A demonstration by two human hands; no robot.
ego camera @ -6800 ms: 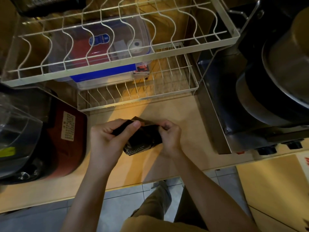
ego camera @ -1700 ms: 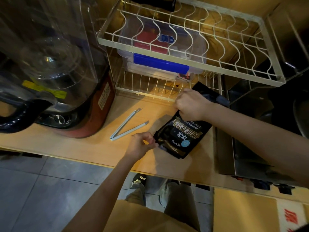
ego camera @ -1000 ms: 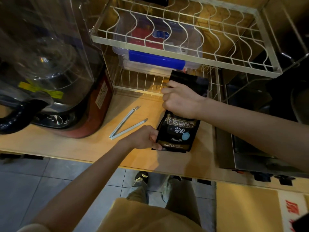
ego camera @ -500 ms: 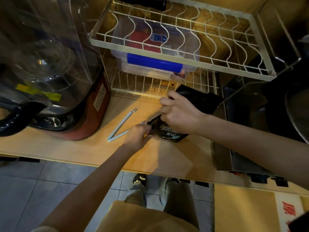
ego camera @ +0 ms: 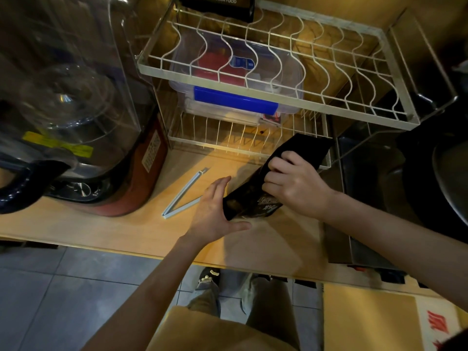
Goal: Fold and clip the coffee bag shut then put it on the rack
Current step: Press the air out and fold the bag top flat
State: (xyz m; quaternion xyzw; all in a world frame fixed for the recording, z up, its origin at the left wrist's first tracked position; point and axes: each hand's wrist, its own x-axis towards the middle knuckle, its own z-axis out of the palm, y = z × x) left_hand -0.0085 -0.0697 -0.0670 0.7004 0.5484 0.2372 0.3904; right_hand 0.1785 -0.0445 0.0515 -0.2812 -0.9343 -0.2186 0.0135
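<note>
A black coffee bag (ego camera: 249, 198) with white lettering lies tilted on the wooden counter (ego camera: 266, 244), its top end pointing up and right toward the rack. My right hand (ego camera: 293, 184) grips the bag around its middle. My left hand (ego camera: 215, 211) rests flat and open against the bag's lower left end, fingers spread. A pale blue bag clip (ego camera: 183, 195), opened into a V, lies on the counter just left of my left hand. The white wire rack (ego camera: 273, 97) stands behind, with two tiers.
A clear plastic box with a blue handle (ego camera: 235, 100) sits on the rack's lower tier. A large blender with a red base (ego camera: 76, 127) stands at the left. Steel appliances (ego camera: 379, 186) fill the right. Another black bag (ego camera: 217, 6) shows at the rack's top.
My left hand has let go of the bag's corner and opened flat against its lower end. The bag has tilted further over under my right hand.
</note>
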